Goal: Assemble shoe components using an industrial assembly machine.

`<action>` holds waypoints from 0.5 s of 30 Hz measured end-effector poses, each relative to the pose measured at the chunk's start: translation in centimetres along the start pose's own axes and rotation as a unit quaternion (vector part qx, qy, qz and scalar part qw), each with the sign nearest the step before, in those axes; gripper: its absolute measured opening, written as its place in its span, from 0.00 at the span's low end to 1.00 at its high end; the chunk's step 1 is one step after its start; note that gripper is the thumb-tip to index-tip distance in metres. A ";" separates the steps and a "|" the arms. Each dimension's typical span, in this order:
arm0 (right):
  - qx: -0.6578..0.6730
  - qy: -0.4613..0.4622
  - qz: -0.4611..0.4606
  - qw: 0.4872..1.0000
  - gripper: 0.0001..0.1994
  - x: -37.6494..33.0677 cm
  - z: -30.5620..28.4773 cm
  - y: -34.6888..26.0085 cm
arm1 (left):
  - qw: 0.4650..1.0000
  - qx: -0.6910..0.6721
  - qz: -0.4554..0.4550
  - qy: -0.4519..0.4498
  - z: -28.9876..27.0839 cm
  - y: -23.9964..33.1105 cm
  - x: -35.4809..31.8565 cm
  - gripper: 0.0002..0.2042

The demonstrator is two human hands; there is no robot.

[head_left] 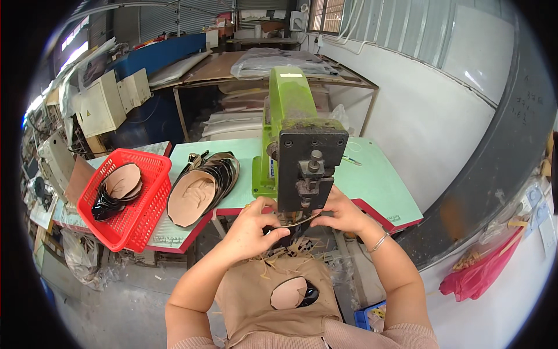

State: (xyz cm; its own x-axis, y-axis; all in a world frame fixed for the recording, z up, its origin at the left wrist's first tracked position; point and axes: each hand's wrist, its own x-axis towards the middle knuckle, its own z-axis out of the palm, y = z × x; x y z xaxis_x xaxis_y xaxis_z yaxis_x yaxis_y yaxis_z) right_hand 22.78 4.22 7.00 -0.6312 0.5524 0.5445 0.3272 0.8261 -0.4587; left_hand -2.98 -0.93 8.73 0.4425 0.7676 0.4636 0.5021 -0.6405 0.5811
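Under the head of the green machine (pixel 293 96), both hands hold a small curved piece with a dark edge, seemingly a shoe upper (pixel 302 221). My left hand (pixel 256 228) pinches its left side, thumb stretched toward the middle. On the other side, my right hand (pixel 342 214) grips the right end between thumb and fingers. The machine's black front plate (pixel 290 148) and tool holder (pixel 314 183) sit right above the piece and partly hide it. A glossy black shoe upper with beige lining (pixel 289 294) lies on the brown apron (pixel 250 302) over my lap.
To the left, a red plastic basket (pixel 145 212) holds several black uppers. Beside it, a stack of beige-lined uppers (pixel 192 198) rests on the pale green table (pixel 241 157). Thin offcuts (pixel 293 250) lie beneath the machine head. A pink bag (pixel 482 273) hangs at the right.
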 end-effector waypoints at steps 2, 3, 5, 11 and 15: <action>0.005 -0.012 0.004 1.000 0.12 0.3 0.1 -0.4 | 0.999 -0.034 -0.003 -0.018 -0.7 -0.4 -0.1 0.09; 0.007 -0.024 0.006 1.000 0.12 0.5 0.2 -0.7 | 0.999 -0.027 -0.001 -0.016 -0.8 -0.8 -0.2 0.09; 0.023 -0.030 0.024 0.999 0.13 0.8 0.4 -1.3 | 0.999 -0.037 -0.004 -0.022 -1.1 -1.7 -0.6 0.09; 0.119 -0.007 0.054 0.991 0.20 1.4 1.7 -2.0 | 0.997 -0.064 -0.002 -0.032 -2.0 -3.5 -1.1 0.08; 0.217 0.018 0.130 0.967 0.20 1.8 3.0 -3.2 | 0.997 -0.072 -0.008 -0.030 -2.2 -5.0 -1.5 0.08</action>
State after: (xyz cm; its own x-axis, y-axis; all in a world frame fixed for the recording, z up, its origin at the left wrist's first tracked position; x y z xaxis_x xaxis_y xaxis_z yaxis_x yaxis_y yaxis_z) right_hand 18.53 2.26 7.35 -0.5396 0.7457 0.3908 0.1414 0.5378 -0.8311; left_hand -7.78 1.19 6.56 0.4813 0.7724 0.4145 0.4002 -0.6143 0.6800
